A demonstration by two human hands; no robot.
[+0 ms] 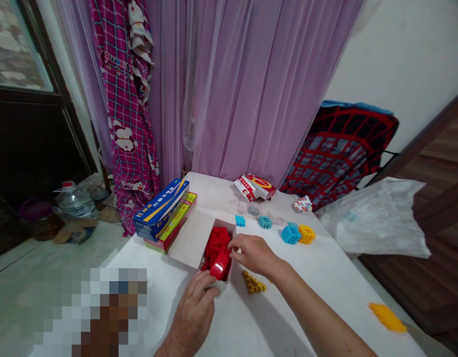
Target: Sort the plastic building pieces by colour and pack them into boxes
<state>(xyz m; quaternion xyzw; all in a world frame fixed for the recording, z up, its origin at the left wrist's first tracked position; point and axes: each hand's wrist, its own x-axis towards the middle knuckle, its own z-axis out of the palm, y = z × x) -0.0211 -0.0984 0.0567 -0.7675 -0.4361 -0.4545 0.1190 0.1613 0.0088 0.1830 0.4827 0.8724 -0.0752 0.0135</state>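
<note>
A small white cardboard box (222, 286) sits on the table with its lid flap (188, 242) folded out to the left. Red plastic pieces (218, 243) fill it, and a smooth, shiny red piece (219, 267) lies on top near the close end. My left hand (194, 307) holds the box's near left corner, fingertips close to the shiny piece. At the right rim, my right hand (253, 252) has its fingers bent in a pinch beside the red pieces; what they grip is hidden. A yellow-brown triangular piece (253, 282) lies below my right wrist.
Blue and green-red boxes (162, 210) are stacked on the white table's left edge. Blue interlocking pieces (265, 222), a yellow cube (306, 234) and a red-white carton (255, 188) lie farther back. A yellow piece (387, 317) is near the right edge, below a plastic bag (377, 218).
</note>
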